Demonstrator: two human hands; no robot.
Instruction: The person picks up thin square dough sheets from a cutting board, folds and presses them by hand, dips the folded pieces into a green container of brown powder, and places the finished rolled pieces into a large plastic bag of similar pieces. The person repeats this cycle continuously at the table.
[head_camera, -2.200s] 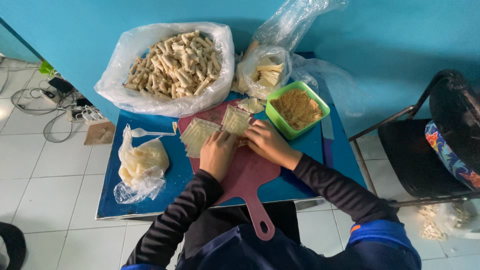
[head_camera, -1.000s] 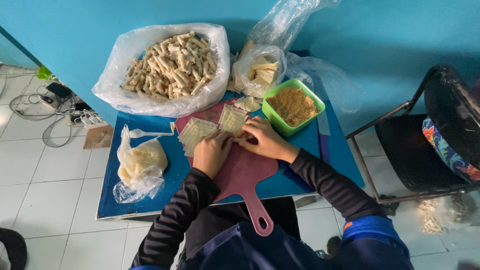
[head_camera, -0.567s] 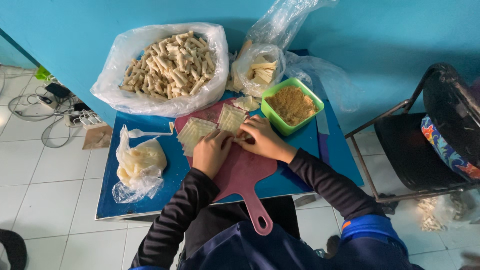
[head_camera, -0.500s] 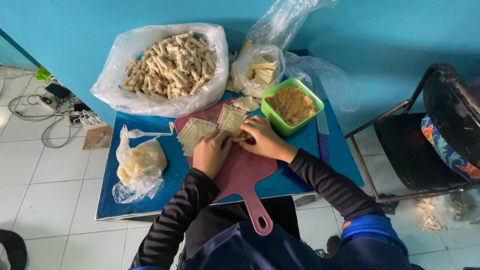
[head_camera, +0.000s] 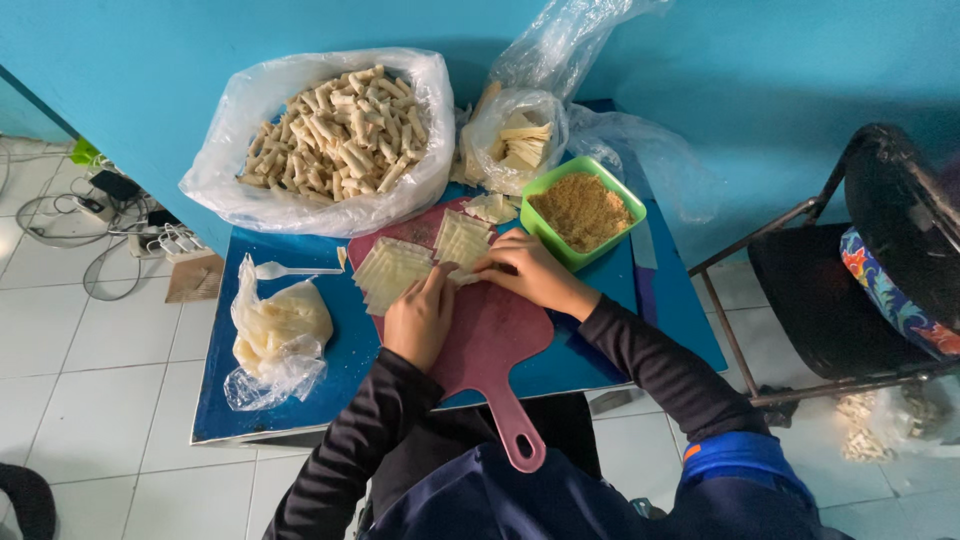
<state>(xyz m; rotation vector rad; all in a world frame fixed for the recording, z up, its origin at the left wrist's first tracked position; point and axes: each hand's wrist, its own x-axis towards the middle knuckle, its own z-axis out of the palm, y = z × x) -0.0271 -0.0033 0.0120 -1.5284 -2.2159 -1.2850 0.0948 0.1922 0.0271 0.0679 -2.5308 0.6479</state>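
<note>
Hands (head_camera: 470, 290) among wrapper stacks (head_camera: 392, 272), green bowl (head_camera: 583, 208) alongside

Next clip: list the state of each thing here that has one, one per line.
Large clear plastic bag: open, heaped with rolled pastries.
Green square plastic bowl: filled with brown crumbs.
Pink plastic cutting board: flat, carrying wrapper stacks.
Left hand: pressing on board.
Right hand: fingertips on wrapper.

Blue counter (head_camera: 300, 400), dusky pink cutting board (head_camera: 490, 350), pale yellow square wrappers (head_camera: 392, 272), lime green tub (head_camera: 560, 240) of tan-brown filling, cream rolls (head_camera: 340, 130) in clear bag far left, turquoise wall (head_camera: 780, 70), black sleeves (head_camera: 650, 360).
</note>
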